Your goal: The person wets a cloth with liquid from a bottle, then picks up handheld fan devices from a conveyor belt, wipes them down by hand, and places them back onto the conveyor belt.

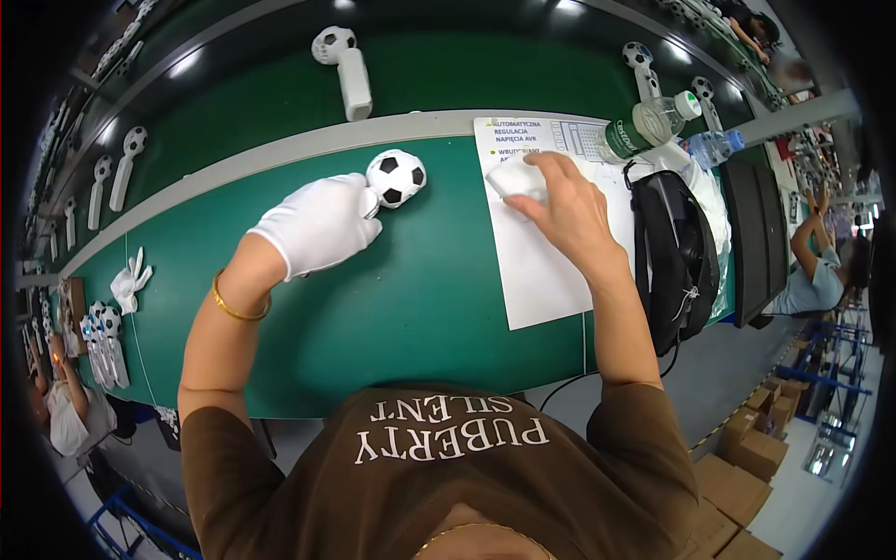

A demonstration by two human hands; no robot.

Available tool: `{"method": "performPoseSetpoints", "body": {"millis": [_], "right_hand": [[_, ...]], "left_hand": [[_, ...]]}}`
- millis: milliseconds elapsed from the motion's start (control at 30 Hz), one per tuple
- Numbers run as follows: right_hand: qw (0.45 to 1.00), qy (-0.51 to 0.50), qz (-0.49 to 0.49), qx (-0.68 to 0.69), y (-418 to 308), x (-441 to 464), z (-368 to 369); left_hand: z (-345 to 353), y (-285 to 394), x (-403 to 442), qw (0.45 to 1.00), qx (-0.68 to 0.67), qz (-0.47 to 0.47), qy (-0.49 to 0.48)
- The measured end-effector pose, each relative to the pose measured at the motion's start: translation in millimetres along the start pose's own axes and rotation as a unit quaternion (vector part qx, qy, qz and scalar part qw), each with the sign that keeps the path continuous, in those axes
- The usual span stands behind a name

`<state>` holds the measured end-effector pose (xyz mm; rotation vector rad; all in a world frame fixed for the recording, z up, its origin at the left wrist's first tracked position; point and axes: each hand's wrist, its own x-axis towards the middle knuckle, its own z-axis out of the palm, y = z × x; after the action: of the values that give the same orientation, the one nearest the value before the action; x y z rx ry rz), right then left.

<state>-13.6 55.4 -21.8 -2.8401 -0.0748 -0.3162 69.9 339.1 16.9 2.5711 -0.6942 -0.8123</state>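
at table [439, 317]: l hand [325, 224] w/ 1 ball [398, 178], r hand [571, 207] 1 wht item [511, 177]

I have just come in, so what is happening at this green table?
A person is at the table. The gloved left hand holds a football-topped item, its ball end showing beyond the fingers. The bare right hand pinches a white cloth-like piece over a paper sheet; whether it touches the sheet is unclear. A black bag is beside the sheet.
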Motion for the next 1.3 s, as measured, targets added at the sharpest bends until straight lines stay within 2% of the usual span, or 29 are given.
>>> {"method": "performPoseSetpoints", "body": {"millis": [100,200,367,433,533,633,800,900,933,1033,1067,1200,1300], "right_hand": [[0.999,-0.035,0.007,-0.028,3,-4,15],[0.999,0.001,-0.031,-0.007,-11,6,13],[0.982,0.069,-0.163,0.069,-66,17,14],[0.982,0.043,-0.185,0.017,-84,19,17],[0.976,0.054,-0.213,-0.010,-79,26,29],[0.976,0.068,-0.200,-0.055,-66,36,30],[0.972,0.085,-0.220,-0.018,-77,35,16],[0.968,0.065,-0.236,-0.049,-80,31,32],[0.970,0.068,-0.232,-0.030,-80,34,29],[0.975,0.043,-0.200,-0.090,-57,42,30],[0.978,0.038,-0.194,-0.065,-53,42,26],[0.968,0.101,-0.227,-0.024,-74,34,18],[0.971,0.050,-0.228,-0.046,-80,31,31]], "left_hand": [[3,5,3,0.998,0.049,-0.013,-0.024],[-3,13,3,0.996,0.059,-0.039,-0.055],[-4,12,8,0.993,0.085,-0.036,-0.079],[-6,13,10,0.992,0.093,-0.011,-0.085],[-9,13,12,0.992,0.084,0.000,-0.098],[-23,29,6,0.986,0.060,-0.068,-0.143],[-25,27,6,0.986,0.080,-0.034,-0.144],[-25,26,7,0.985,0.074,-0.033,-0.153],[-25,24,9,0.986,0.067,-0.035,-0.151],[-22,22,12,0.986,0.076,-0.046,-0.144],[-24,23,11,0.985,0.077,-0.049,-0.145],[-24,26,11,0.983,0.081,-0.056,-0.156],[-18,15,18,0.987,0.069,-0.036,-0.141]]}}
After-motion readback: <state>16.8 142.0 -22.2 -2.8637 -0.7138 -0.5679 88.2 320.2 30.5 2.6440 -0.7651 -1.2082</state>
